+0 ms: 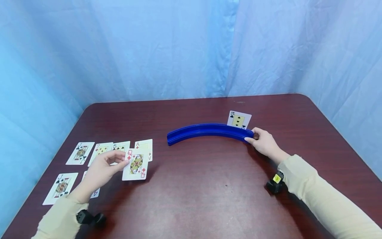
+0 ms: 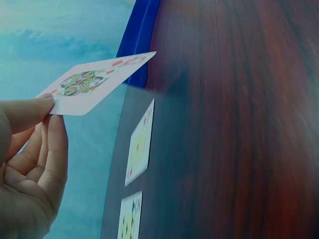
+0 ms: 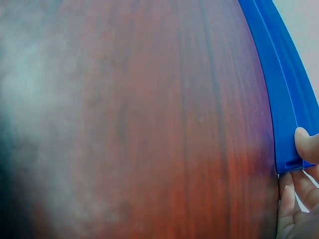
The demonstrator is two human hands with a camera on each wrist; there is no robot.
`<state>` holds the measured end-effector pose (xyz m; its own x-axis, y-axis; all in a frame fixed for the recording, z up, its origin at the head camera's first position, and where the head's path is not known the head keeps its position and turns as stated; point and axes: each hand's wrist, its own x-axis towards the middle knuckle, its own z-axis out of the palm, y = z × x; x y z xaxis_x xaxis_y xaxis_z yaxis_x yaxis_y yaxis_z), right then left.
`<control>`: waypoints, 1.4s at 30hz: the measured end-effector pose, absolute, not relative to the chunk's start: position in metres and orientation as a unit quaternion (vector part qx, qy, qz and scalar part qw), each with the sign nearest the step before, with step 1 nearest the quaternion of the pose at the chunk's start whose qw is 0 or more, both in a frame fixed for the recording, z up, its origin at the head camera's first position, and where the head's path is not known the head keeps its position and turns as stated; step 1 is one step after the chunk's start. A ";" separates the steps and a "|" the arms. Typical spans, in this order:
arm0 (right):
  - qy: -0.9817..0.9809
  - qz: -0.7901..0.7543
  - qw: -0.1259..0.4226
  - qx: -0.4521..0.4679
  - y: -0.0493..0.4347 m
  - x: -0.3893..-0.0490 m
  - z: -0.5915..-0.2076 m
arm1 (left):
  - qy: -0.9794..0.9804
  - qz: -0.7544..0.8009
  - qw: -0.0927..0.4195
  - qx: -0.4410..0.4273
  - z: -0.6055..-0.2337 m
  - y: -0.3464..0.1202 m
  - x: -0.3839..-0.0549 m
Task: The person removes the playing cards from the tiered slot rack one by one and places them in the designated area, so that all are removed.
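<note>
My left hand pinches the queen of diamonds by its edge between thumb and fingers. The left wrist view shows this card raised above the table, face up. At the right, my right hand grips the end of a curved blue card holder, thumb on its near side; the same end of the holder appears in the right wrist view. A three of spades stands tilted in the holder's slot, close to the right hand.
Face-up cards lie at the table's left: a jack of clubs, a seven, a five of clubs, an ace of diamonds, a jack of spades and a partly hidden four. Blue curtains surround the brown table.
</note>
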<state>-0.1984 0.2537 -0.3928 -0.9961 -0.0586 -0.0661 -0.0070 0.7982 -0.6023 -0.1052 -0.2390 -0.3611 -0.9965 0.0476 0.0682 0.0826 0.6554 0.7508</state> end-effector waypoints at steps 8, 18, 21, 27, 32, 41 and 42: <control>0.948 -0.315 0.036 -0.020 0.255 -0.199 -0.393 | -0.903 -0.427 -0.033 0.010 -0.364 -0.268 -0.095; 0.948 -0.315 0.034 -0.020 0.253 -0.199 -0.392 | -0.884 -0.454 -0.098 0.040 -0.370 -0.293 -0.086; 0.949 -0.313 0.032 -0.021 0.253 -0.200 -0.392 | -0.887 -0.446 -0.112 0.042 -0.372 -0.294 -0.087; 0.948 -0.315 0.032 -0.022 0.252 -0.201 -0.391 | -0.898 -0.415 -0.132 0.065 -0.376 -0.293 -0.091; 0.947 -0.318 0.031 -0.024 0.251 -0.202 -0.393 | -0.902 -0.401 -0.137 0.078 -0.377 -0.293 -0.095; 0.949 -0.313 0.029 -0.028 0.250 -0.201 -0.391 | -0.916 -0.365 -0.137 0.091 -0.377 -0.296 -0.094; 0.949 -0.312 0.028 -0.029 0.251 -0.201 -0.391 | -0.917 -0.362 -0.138 0.094 -0.376 -0.296 -0.094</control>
<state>-0.2013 0.2507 -0.3913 -0.9967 -0.0733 -0.0347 -0.0384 0.8037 -0.5938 -0.0938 -0.2960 -0.3763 -0.9443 -0.0715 -0.3213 -0.2716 0.7206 0.6379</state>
